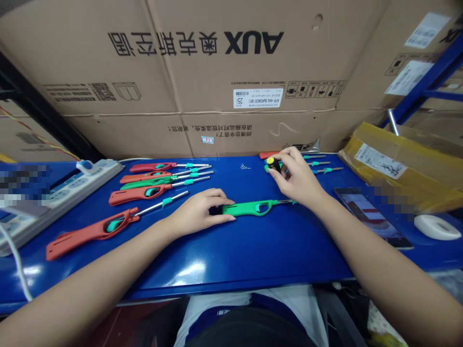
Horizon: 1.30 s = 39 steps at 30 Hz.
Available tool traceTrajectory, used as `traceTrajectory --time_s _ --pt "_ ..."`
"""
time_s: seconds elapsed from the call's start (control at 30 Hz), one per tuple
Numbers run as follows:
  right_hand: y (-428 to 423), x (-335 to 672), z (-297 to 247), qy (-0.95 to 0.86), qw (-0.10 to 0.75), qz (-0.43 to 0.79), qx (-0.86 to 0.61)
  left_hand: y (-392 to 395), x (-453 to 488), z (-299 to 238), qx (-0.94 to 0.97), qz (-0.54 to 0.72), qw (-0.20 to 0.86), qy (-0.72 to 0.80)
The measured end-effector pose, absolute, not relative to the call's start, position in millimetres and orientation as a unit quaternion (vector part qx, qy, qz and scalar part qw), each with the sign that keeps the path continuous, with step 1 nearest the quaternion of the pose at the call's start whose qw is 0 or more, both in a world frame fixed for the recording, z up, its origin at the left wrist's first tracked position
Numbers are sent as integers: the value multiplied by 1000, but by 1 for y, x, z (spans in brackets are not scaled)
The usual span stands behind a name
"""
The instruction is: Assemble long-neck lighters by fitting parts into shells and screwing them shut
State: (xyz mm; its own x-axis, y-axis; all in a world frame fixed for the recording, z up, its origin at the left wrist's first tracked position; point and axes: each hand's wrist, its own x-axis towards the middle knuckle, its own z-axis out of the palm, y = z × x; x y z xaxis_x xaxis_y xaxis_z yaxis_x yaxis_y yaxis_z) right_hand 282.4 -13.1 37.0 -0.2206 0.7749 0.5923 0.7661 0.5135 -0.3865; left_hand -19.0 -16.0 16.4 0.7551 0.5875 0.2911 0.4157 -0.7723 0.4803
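In the head view a green stick lighter [243, 208] lies flat on the blue tabletop, its metal tube pointing right. My left hand [207, 207] grips its rear end between thumb and fingers. My right hand [297, 174], closed, holds a small screwdriver [274, 164] by its black handle with a yellow end; its shaft is hidden. Behind that hand lie more lighters, one with a red handle [268, 155], partly covered by my fingers. A few tiny silvery screws [244, 166] sit on the table between my hands, towards the back.
Several red and green lighters lie at left, the nearest a red one [90, 234]. A white power strip [61, 197] runs along the left edge. At right are a phone [372, 217], a white mouse [437, 227] and a taped box [398, 168]. Cardboard [202, 72] walls the back.
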Motion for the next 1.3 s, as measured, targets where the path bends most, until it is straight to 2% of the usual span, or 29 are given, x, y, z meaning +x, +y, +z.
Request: traceTrajectory --time_s 0.1,0.23,0.37,0.57,0.83,0.97,1.17,1.3 --pt "-13 278 36 -747 449 26 -490 -16 -20 18 925 213 178 260" --pt "-13 273 32 -729 474 38 -493 -13 -25 22 934 200 148 255" --pt "-14 271 31 -693 518 113 -489 -11 -27 23 939 187 139 251" --pt "-7 273 23 -682 518 161 -491 -11 -27 22 940 189 151 241" --pt "-1 275 15 -719 456 90 -516 -12 -27 22 941 179 153 241" --pt "-5 274 20 -709 479 82 -511 -12 -27 22 941 170 161 246" --pt "-8 275 31 -697 538 -35 -473 -13 -26 20 942 169 165 240" --pt "-8 276 31 -700 545 -28 -461 -13 -26 20 941 170 167 239"
